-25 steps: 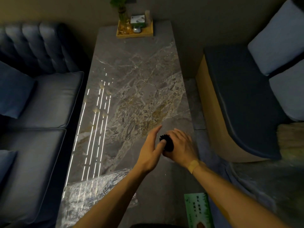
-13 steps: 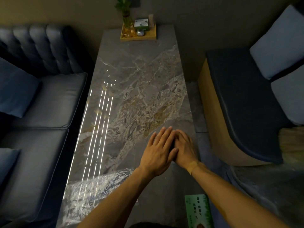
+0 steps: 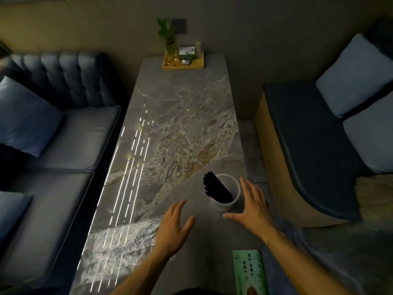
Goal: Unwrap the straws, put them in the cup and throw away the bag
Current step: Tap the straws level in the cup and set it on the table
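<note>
A pale round cup [image 3: 234,189] stands on the marble table [image 3: 180,128] near its right edge. A bunch of black straws [image 3: 215,189] leans inside it, tips toward the upper left. My right hand [image 3: 253,206] is spread flat just right of the cup, fingers apart, holding nothing. My left hand [image 3: 176,225] hovers open to the cup's lower left, a short gap away. No wrapper or bag is visible.
A green printed card [image 3: 251,273] lies at the table's near right corner. A wooden tray [image 3: 182,66] with a plant and small items sits at the far end. A blue sofa [image 3: 55,145] runs along the left, a cushioned bench [image 3: 314,150] along the right.
Both hands were together over the cup, covering the straws. They have pulled apart and back, leaving the cup with the straws standing uncovered.
</note>
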Tool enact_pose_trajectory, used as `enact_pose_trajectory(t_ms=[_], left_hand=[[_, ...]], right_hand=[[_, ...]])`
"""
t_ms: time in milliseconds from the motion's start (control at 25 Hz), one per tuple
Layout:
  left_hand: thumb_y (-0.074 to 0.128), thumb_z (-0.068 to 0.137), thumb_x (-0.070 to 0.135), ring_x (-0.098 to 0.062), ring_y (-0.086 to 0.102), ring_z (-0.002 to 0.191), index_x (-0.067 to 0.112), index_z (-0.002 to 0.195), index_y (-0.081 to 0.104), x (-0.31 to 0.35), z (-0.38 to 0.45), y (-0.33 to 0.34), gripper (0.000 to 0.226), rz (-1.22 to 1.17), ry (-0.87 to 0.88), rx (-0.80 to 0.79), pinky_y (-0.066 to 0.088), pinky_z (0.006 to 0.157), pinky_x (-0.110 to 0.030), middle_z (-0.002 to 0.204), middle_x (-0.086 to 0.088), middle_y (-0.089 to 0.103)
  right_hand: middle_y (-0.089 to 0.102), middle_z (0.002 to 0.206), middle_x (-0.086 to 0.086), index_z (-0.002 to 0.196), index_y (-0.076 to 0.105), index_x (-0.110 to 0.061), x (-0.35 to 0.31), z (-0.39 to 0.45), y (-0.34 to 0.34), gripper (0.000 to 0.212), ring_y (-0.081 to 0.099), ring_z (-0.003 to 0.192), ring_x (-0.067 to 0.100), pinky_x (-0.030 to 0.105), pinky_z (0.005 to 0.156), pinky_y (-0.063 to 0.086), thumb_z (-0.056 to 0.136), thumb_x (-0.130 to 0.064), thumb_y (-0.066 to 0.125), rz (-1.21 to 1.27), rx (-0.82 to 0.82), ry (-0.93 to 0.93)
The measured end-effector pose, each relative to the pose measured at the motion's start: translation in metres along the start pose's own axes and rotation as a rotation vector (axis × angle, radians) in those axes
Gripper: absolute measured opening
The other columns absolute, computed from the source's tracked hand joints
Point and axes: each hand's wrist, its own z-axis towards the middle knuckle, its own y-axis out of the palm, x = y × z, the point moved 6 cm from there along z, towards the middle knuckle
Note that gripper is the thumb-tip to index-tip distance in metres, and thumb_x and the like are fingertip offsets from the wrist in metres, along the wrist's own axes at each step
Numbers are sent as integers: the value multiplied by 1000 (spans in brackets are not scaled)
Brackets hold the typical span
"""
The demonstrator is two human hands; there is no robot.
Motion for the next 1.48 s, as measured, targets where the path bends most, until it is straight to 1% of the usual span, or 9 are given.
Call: enact_pose_trajectory(t_ms=[80, 240, 440, 560, 760, 960, 1280, 1400, 1480], left_hand=[[40, 85, 69, -14, 43, 132, 39, 142, 32, -17, -19, 4, 64, 70, -15, -27, 41, 105, -34, 148, 5, 42], [49, 87, 55, -12, 49, 124, 35, 133, 48, -41, -50, 6, 51, 161, -28, -65, 44, 100, -30, 139, 6, 51], [51, 89, 49, -17, 60, 108, 28, 118, 62, -75, -80, -10, 37, 318, -77, -136, 49, 87, -32, 125, 4, 60], [50, 90, 48, -18, 62, 104, 29, 113, 64, -101, -97, -26, 33, 368, -140, -172, 49, 83, -31, 120, 2, 62], [53, 88, 49, -18, 58, 109, 28, 115, 62, -148, -110, -54, 36, 451, -208, -340, 48, 85, -31, 121, 2, 61], [54, 87, 49, -18, 61, 107, 27, 114, 63, -199, -106, -99, 35, 419, -198, -304, 50, 86, -31, 120, 2, 63], [59, 82, 57, -18, 62, 99, 28, 111, 64, -267, -60, -153, 41, 351, -116, -263, 54, 81, -34, 115, 3, 63], [60, 78, 60, -21, 57, 110, 32, 117, 60, -272, -35, -157, 48, 371, -46, -299, 52, 86, -38, 123, 2, 57], [63, 74, 61, -23, 52, 120, 35, 127, 53, -268, -23, -151, 59, 374, -7, -374, 49, 95, -43, 133, 4, 52]], right_hand=[[18, 160, 4, 153, 12, -24, 24, -17, 7, 112, 15, 146, 27, 45, 116, 27, 67, -73, 64, -94, -45, 95], [48, 143, 7, 140, 45, -20, 46, -46, 37, 60, 42, 131, 27, 34, 105, 39, 90, -51, 53, -232, -281, 129], [58, 132, 9, 130, 53, -17, 24, -71, 68, 44, 55, 120, 26, 35, 96, 46, 93, -41, 48, -377, -487, -34], [59, 130, 7, 127, 55, -18, 5, -80, 83, 42, 56, 119, 26, 36, 96, 47, 93, -42, 46, -463, -514, -108], [59, 130, 7, 125, 54, -19, -34, -79, 104, 42, 56, 118, 26, 37, 97, 47, 93, -44, 46, -499, -521, -165], [60, 130, 8, 125, 55, -19, -84, -74, 132, 46, 57, 119, 27, 37, 98, 47, 91, -51, 48, -466, -512, -143], [67, 118, 8, 109, 62, -18, -131, -90, 181, 62, 61, 109, 28, 37, 91, 49, 83, -71, 44, -432, -547, 100], [68, 116, 8, 107, 64, -18, -142, -100, 197, 65, 62, 109, 27, 36, 89, 49, 82, -74, 43, -387, -535, 205], [70, 106, 9, 95, 66, -16, -148, -106, 205, 59, 64, 100, 27, 34, 83, 49, 82, -70, 47, -271, -506, 285]])
